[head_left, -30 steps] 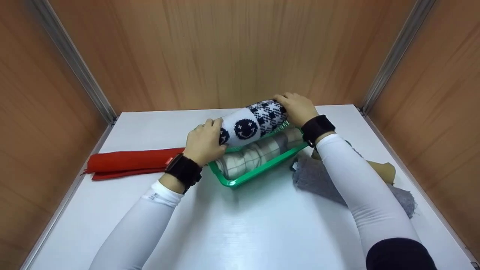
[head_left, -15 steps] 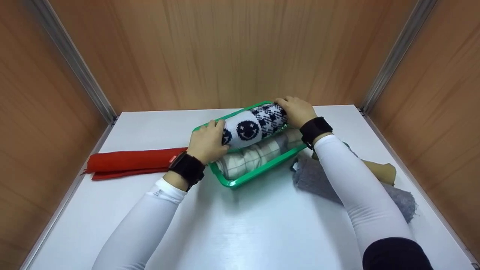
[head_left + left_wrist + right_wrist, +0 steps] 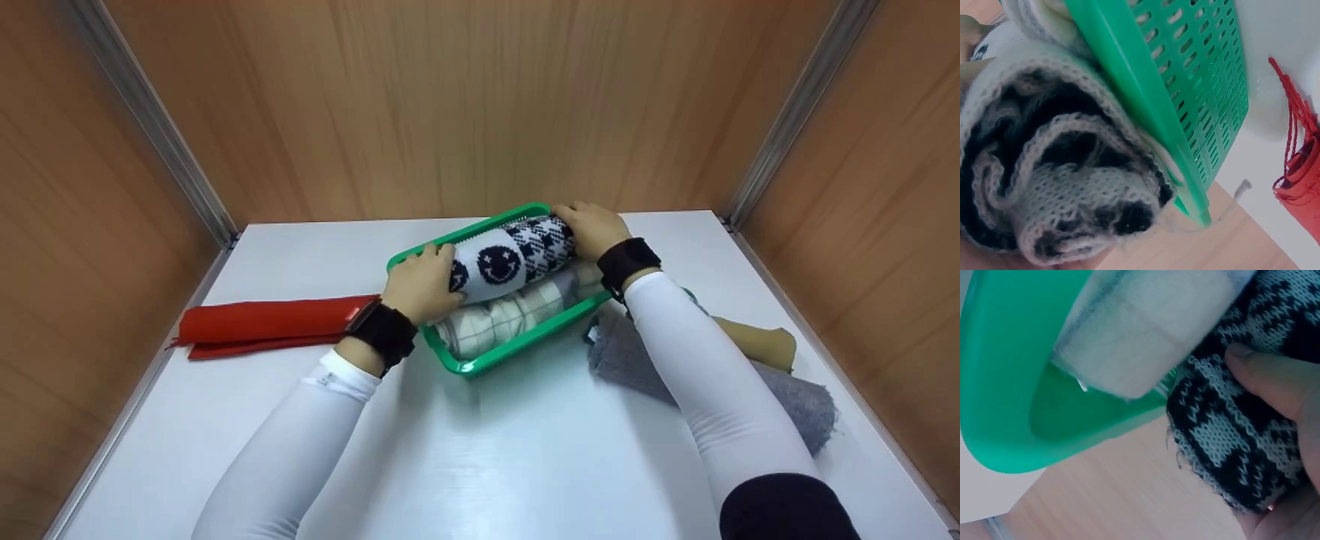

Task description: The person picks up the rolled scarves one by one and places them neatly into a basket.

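A rolled black-and-white knitted scarf (image 3: 517, 259) with smiley faces lies slantwise over the back half of a green plastic basket (image 3: 517, 347). My left hand (image 3: 424, 285) grips its left end, and my right hand (image 3: 594, 231) holds the right end. In the right wrist view the thumb (image 3: 1269, 377) presses on the knit. The left wrist view shows the scarf's coiled end (image 3: 1072, 169) beside the perforated basket wall (image 3: 1185, 73). In front of the scarf, a rolled pale plaid cloth (image 3: 506, 319) lies inside the basket. The basket floor under the rolls is mostly hidden.
A folded red cloth (image 3: 274, 324) with a fringed end lies left of the basket on the white table (image 3: 465, 465). To the right are a grey rolled cloth (image 3: 795, 401) and an olive roll (image 3: 761, 343), partly behind my right forearm. Wooden walls (image 3: 480, 105) enclose the table.
Both hands have lowered the scarf slightly toward me, down into the basket. The basket's back rim, hidden at first, now shows behind it. The other cloths stay put.
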`<move>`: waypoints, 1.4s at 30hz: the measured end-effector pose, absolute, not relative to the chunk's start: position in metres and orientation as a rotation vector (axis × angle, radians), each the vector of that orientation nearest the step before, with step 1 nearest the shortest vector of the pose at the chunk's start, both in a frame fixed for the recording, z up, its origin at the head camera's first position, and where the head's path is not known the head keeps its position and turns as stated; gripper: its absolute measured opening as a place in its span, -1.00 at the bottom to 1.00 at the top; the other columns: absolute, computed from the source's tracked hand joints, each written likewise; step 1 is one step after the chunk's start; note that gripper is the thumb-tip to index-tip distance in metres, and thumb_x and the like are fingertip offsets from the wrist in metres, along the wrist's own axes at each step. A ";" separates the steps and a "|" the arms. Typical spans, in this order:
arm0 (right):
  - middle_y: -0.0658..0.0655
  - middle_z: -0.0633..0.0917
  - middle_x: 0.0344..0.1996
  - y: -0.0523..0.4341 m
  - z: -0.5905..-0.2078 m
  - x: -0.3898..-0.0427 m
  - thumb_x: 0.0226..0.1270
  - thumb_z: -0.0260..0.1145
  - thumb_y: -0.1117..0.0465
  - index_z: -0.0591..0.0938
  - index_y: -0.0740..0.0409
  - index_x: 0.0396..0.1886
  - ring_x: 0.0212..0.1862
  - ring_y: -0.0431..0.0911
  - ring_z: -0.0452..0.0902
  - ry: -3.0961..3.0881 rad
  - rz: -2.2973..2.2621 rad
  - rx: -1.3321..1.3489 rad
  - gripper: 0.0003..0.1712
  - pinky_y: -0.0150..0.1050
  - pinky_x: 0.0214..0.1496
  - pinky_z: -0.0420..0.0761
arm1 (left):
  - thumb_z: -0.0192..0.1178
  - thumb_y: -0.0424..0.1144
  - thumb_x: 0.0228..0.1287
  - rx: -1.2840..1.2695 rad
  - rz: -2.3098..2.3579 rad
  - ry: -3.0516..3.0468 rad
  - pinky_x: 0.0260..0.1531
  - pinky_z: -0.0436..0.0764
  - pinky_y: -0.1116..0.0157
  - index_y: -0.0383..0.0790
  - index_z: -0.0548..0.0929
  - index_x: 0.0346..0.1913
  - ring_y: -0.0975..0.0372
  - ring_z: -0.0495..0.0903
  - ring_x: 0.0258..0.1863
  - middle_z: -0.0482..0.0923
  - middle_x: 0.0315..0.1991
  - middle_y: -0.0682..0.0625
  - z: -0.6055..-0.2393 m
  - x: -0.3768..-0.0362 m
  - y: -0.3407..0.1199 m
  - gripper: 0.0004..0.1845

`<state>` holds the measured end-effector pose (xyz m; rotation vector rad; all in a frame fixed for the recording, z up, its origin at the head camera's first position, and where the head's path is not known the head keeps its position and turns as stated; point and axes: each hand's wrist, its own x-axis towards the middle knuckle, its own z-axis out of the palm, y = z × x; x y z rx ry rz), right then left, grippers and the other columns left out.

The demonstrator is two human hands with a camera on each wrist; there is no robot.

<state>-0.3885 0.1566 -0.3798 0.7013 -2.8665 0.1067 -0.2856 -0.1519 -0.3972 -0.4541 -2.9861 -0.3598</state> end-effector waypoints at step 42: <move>0.36 0.69 0.25 0.156 -0.387 -0.387 0.31 0.34 0.45 0.69 0.15 0.38 0.28 0.30 0.62 -2.745 0.039 0.800 -0.39 0.23 0.31 0.67 | 0.29 -0.16 0.55 -0.571 -0.228 -2.910 0.23 0.70 -0.22 -0.19 0.53 0.54 -0.24 0.66 0.26 0.62 0.32 -0.33 -0.395 -0.288 -0.146 -0.42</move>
